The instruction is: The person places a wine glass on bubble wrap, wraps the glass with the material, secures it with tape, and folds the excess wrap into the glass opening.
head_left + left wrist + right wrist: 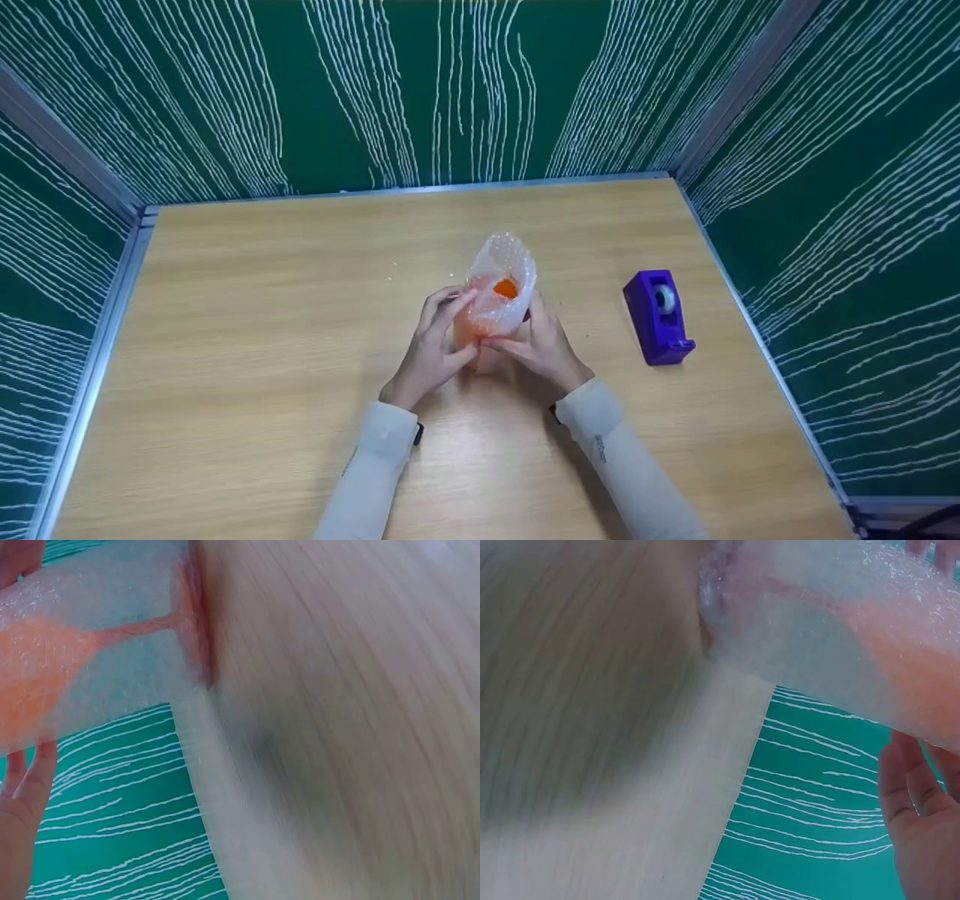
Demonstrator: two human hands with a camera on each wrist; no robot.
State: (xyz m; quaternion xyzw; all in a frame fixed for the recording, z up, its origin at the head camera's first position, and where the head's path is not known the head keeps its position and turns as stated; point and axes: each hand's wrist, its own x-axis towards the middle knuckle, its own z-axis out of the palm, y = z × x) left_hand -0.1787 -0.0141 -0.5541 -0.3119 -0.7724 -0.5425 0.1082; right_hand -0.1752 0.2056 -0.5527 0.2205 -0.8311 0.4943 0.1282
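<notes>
An orange wine glass (505, 288) is wrapped in a sleeve of clear bubble wrap (501, 255), which rises loosely above its rim. Through the wrap, its flared bowl (34, 667), thin stem (133, 628) and foot show in the left wrist view. It stands upright, foot end down at the tabletop. My left hand (431, 345) holds the wrapped glass from the left, fingers curved along its side. From the right, my right hand (549, 346) grips it, with most fingers hidden behind the wrap. Both thumbs meet on the near side.
A purple tape dispenser (660, 319) with a roll of clear tape (664, 298) stands on the wooden table (262, 337) to the right. Small white scraps (391, 271) lie left of the wrap. Green panels (420, 90) with white lines border the table at back and sides.
</notes>
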